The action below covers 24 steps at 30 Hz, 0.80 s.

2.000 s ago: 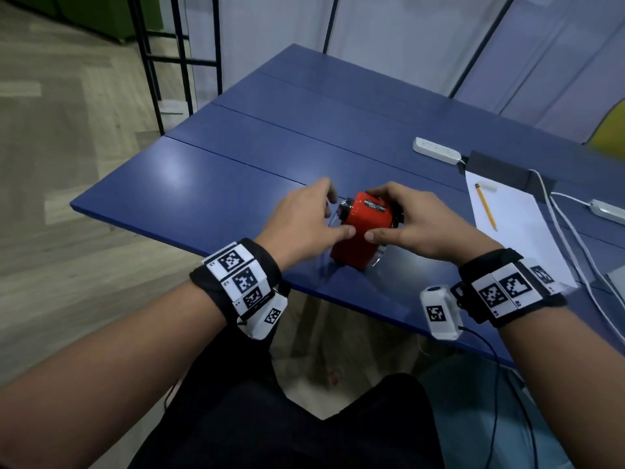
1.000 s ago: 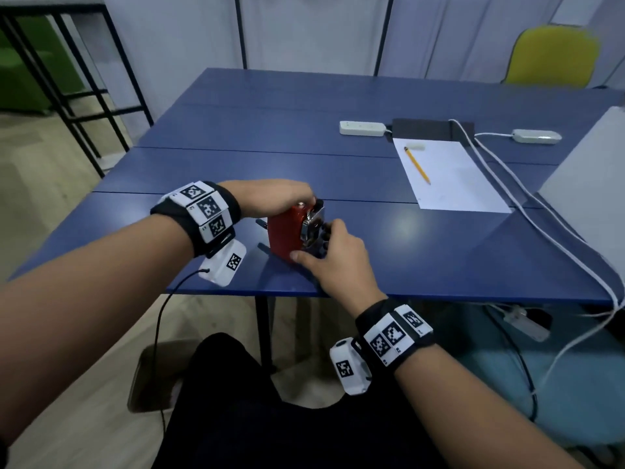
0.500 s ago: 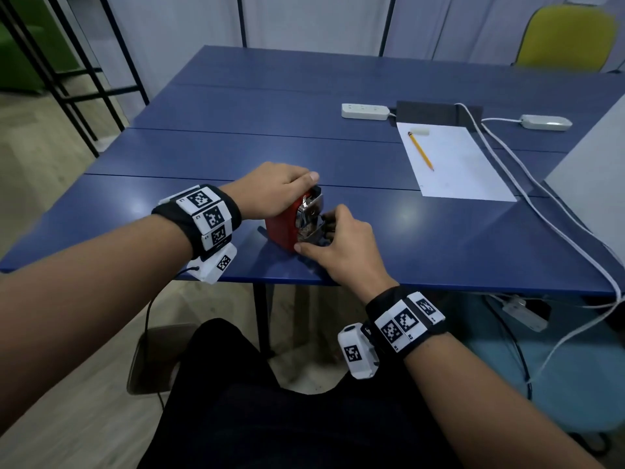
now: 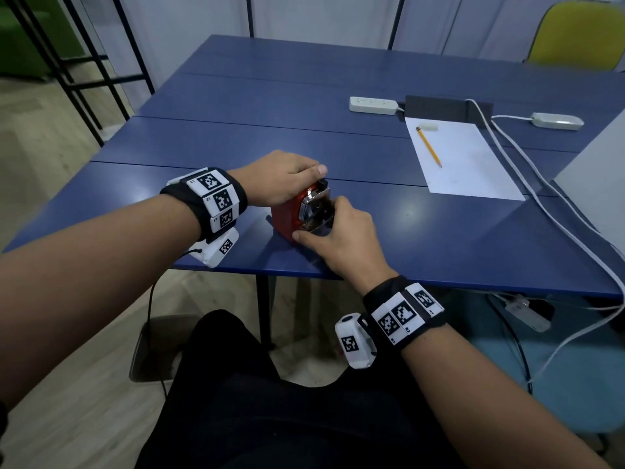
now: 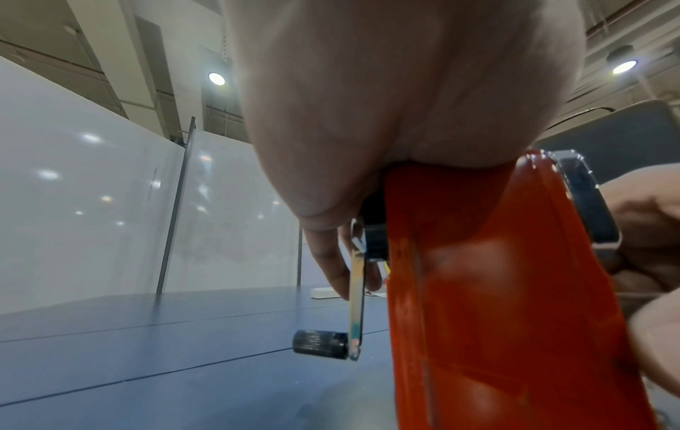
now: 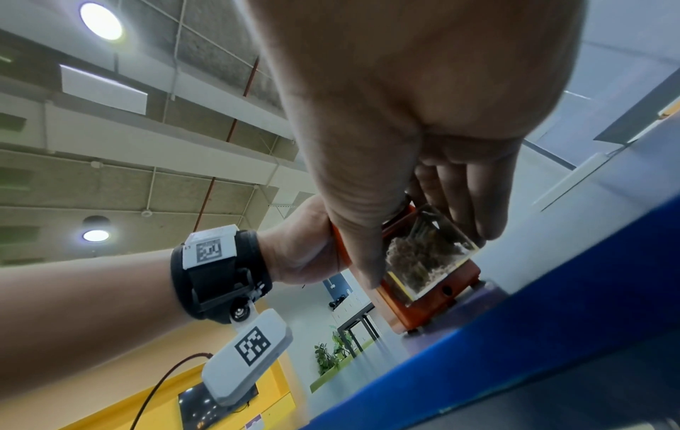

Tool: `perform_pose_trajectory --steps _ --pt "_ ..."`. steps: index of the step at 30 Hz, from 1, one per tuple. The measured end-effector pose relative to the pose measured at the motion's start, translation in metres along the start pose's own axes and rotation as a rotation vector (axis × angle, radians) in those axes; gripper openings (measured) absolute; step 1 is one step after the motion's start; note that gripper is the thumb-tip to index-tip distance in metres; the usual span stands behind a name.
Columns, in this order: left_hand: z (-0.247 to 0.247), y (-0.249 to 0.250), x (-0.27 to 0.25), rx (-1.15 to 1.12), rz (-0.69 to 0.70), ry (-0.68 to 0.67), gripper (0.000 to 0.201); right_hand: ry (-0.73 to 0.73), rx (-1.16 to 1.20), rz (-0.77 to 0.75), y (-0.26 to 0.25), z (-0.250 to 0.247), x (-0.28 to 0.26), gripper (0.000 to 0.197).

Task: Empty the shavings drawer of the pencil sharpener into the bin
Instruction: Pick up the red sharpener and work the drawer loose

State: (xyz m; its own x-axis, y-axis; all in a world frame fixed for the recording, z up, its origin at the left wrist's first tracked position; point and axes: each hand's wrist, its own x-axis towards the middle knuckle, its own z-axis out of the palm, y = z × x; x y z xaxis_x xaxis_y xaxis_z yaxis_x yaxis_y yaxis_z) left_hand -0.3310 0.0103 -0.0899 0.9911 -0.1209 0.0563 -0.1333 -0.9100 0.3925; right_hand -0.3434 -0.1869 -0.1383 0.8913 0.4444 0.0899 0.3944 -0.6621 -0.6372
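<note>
left wrist: crank handle (image 5: 319, 345) | right wrist: shavings (image 6: 419, 257) in drawer (image 6: 428, 261)

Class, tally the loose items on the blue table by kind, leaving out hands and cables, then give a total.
Pencil sharpener: 1
Pencil: 1
Sheet of paper: 1
Eraser: 1
Power strip: 1
Total: 5

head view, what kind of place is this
Likely an office or meeting room: a long blue table with a power strip, paper and pencil, white partition panels behind it, and a yellow chair.
</note>
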Motion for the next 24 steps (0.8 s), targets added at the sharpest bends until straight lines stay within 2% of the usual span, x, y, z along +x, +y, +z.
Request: perform_pose_trajectory --steps 9,14,17,19,21,24 --pt "0.0 0.0 -0.001 0.0 -0.006 0.003 0.055 0.042 -0.004 0.009 0.008 -0.002 -0.012 0.065" --pt "0.001 0.002 -0.001 0.002 -0.029 0.013 0.054 0.041 0.016 0.03 0.014 -0.004 -0.019 0.072" --pt "-0.001 0.005 -0.006 -0.013 0.024 0.01 0.068 0.01 0.025 0.033 0.013 -0.005 -0.018 0.089" --pt "-0.001 0.006 -0.014 -0.067 0.056 0.021 0.062 -0.007 0.031 0.023 0.01 -0.007 -0.018 0.102" --pt "0.004 0.006 -0.022 -0.058 0.102 0.067 0.057 0.003 0.019 -0.008 0.006 -0.007 -0.018 0.096" --pt "0.011 0.007 -0.028 0.055 0.135 0.125 0.061 0.021 -0.025 -0.049 0.003 -0.004 -0.017 0.073"
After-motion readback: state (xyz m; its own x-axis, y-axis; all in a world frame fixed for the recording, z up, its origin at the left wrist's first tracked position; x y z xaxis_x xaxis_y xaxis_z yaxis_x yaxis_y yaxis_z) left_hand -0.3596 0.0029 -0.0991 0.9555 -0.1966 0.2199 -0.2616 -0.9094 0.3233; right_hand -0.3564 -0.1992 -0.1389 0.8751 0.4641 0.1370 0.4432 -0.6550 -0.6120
